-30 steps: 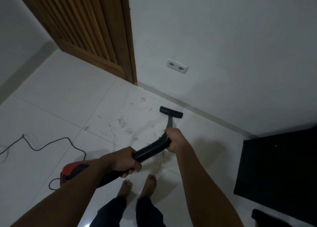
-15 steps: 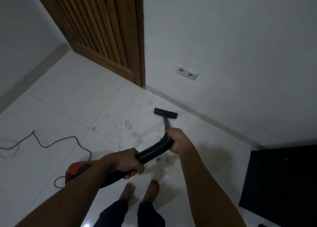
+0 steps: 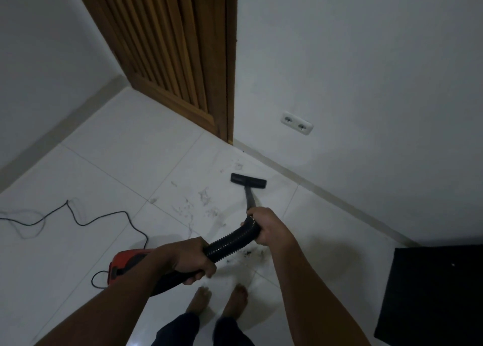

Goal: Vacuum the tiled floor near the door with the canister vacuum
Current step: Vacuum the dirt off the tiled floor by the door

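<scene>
The right grip [image 3: 266, 225] is curled tight round the top end of the black ribbed hose [image 3: 230, 243], where it meets the thin wand [image 3: 250, 198]. The left grip [image 3: 192, 256] is wrapped round the same hose lower down, nearer the body, fingers closed under it. Ahead of the right grip the wand slopes down to the flat black nozzle [image 3: 248, 181], which sits on the white tiled floor [image 3: 117, 168] close to the skirting, just beyond scattered hair and dust [image 3: 206, 199]. The red canister vacuum [image 3: 125, 263] lies on the floor just left of the left grip, partly hidden by that forearm, its power cord [image 3: 78, 220] trailing away leftward. The wooden door [image 3: 177, 58] stands well ahead of both grips; bare feet [image 3: 201, 301] stand on the tiles beneath them
</scene>
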`<state>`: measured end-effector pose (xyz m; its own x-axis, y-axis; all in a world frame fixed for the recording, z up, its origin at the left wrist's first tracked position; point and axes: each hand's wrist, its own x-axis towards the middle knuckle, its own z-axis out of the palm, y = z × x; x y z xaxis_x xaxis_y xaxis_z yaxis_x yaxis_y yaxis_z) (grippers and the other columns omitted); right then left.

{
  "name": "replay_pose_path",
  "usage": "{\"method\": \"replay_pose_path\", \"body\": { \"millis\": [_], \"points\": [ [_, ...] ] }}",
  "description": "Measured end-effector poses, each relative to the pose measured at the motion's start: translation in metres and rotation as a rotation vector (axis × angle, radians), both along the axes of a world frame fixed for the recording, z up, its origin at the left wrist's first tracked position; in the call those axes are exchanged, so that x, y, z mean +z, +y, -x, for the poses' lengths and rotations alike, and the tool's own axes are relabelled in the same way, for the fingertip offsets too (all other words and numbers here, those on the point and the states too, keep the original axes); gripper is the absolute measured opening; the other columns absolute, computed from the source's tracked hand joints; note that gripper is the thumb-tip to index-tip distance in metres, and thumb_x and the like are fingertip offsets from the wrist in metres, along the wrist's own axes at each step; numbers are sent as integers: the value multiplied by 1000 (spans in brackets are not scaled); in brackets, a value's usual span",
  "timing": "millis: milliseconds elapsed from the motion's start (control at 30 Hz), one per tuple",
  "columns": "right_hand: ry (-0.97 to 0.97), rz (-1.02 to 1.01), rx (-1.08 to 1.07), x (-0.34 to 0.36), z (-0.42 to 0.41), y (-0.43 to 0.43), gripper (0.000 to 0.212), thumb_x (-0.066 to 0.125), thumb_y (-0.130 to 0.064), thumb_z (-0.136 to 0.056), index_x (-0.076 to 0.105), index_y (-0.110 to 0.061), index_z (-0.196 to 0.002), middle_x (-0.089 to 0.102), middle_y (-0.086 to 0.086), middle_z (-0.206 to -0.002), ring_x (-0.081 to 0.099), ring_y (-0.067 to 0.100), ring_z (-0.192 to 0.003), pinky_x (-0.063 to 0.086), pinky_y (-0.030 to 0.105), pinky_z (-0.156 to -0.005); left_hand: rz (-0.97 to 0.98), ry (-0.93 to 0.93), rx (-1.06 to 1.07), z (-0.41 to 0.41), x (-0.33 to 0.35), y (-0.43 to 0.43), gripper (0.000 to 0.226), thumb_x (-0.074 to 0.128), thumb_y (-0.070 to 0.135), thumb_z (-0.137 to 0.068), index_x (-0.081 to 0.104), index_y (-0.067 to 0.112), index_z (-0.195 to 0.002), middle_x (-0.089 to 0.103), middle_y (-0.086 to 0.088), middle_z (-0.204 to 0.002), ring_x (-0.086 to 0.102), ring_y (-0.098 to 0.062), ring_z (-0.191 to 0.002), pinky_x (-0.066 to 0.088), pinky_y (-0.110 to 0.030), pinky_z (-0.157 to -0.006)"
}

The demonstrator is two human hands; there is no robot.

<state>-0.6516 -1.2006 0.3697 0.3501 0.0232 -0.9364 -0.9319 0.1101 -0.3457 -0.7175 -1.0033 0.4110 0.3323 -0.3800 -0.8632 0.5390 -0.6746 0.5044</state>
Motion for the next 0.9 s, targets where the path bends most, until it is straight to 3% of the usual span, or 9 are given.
{"method": "replay_pose_path", "body": {
  "millis": [167,267,433,633,767,900],
  "points": [
    [-31,0,57,2,-14,9,20,48,-6,-97,45,-4,-117,56,17,-96,63,27,-85,57,42,-82,-20,-21,66,5,2,0,18,69,13,-72,57,11,-59,57,-6,-54,52,-20,-45,46,-28,-53],
    [-31,22,97,4,-17,14,28,50,-6,-95,49,-4,-122,58,18,-103,62,29,-91,57,40,-76,-5,-35,70,6,7,7,15,69,13,-70,59,11,-59,58,-9,-56,53,-21,-47,47,-28,-55],
    [9,3,98,1,-10,31,25,50,-8,-96,46,-6,-121,59,19,-107,62,25,-80,57,38,-65,-42,-28,46,7,14,19,9,69,14,-69,63,8,-68,58,-8,-57,52,-19,-45,47,-25,-51],
    [11,17,80,7,-28,58,26,50,-6,-94,48,-5,-120,59,18,-111,64,29,-98,58,40,-78,0,-45,57,-8,15,51,15,66,16,-67,60,14,-54,59,-4,-51,52,-18,-44,46,-26,-55],
    [22,20,46,5,-38,83,19,50,-9,-96,47,-5,-115,59,18,-109,62,27,-88,56,38,-65,-2,-49,35,-26,12,79,15,66,14,-68,58,14,-56,57,-4,-51,51,-18,-42,46,-25,-54],
    [23,30,-2,-1,-50,115,22,52,-10,-95,52,0,-115,61,18,-101,63,28,-81,55,38,-67,-12,-58,13,-45,7,114,16,68,15,-66,59,15,-53,57,-6,-52,50,-18,-40,45,-29,-55]
  ]
}}
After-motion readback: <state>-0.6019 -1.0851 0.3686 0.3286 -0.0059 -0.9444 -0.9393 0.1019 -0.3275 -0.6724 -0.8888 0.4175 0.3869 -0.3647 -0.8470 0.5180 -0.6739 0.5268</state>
